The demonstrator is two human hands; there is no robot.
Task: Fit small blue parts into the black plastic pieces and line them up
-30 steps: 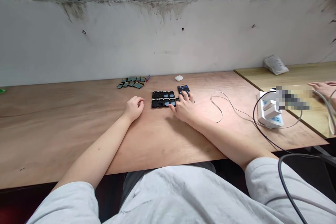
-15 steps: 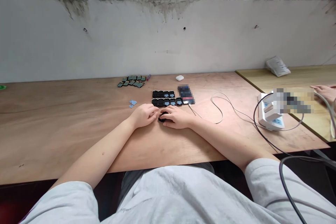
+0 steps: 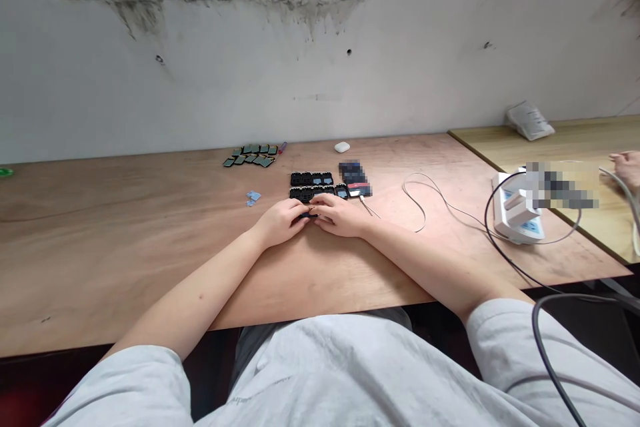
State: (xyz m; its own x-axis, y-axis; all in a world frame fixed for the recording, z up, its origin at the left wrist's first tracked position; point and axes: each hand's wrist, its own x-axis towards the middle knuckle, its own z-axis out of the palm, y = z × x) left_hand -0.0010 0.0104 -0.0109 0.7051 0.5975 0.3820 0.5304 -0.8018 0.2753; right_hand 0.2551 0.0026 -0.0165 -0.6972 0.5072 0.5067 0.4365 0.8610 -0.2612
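Observation:
My left hand (image 3: pixel 280 221) and my right hand (image 3: pixel 340 215) meet at the middle of the wooden table (image 3: pixel 125 240), fingers curled together around a small black part (image 3: pixel 306 215) that is mostly hidden between them. Just beyond the fingertips lie two rows of black holder parts (image 3: pixel 311 179), the nearer row partly covered by my hands. A small pale-blue piece (image 3: pixel 253 197) lies to the left of my left hand. A cluster of greenish flat chips (image 3: pixel 253 155) sits farther back.
A blurred dark device (image 3: pixel 355 179) with a thin white cable (image 3: pixel 425 203) lies right of the rows. A white earbud case (image 3: pixel 342 147) sits behind. A white power strip (image 3: pixel 515 217) and another person's hand (image 3: pixel 629 165) are at the right, on the adjoining table.
My right hand drew back from the dark device with a small black part. My left hand moved right to join it, uncovering the pale-blue piece. Both hands now sit slightly farther forward.

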